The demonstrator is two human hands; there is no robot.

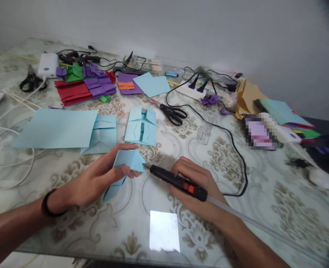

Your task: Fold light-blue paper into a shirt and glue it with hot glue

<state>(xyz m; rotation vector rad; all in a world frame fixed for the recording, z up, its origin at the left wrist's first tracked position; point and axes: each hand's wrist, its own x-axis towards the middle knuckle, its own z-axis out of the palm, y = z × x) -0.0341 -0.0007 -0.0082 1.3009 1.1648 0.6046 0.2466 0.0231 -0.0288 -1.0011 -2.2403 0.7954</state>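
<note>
My left hand [97,176] is closed around a folded light-blue paper [124,159], thumb on top and fingers beneath. In my right hand [194,182] is a black glue gun [178,180] with an orange-red part, a long clear glue stick running out of its back. The gun's nozzle points left and meets, or nearly meets, the pointed right end of the paper; which of the two I cannot tell. Just beyond lie another folded light-blue paper [141,126], a partly covered folded one [104,136] and a flat light-blue sheet [61,128].
Black-handled scissors [174,113] and a clear ruler [205,130] lie past my hands. A black cord [233,137] loops to a white power strip [191,89]. Coloured folded papers [100,86] and a white power bank [48,65] stand at the back left. White cables [32,167] curl at left.
</note>
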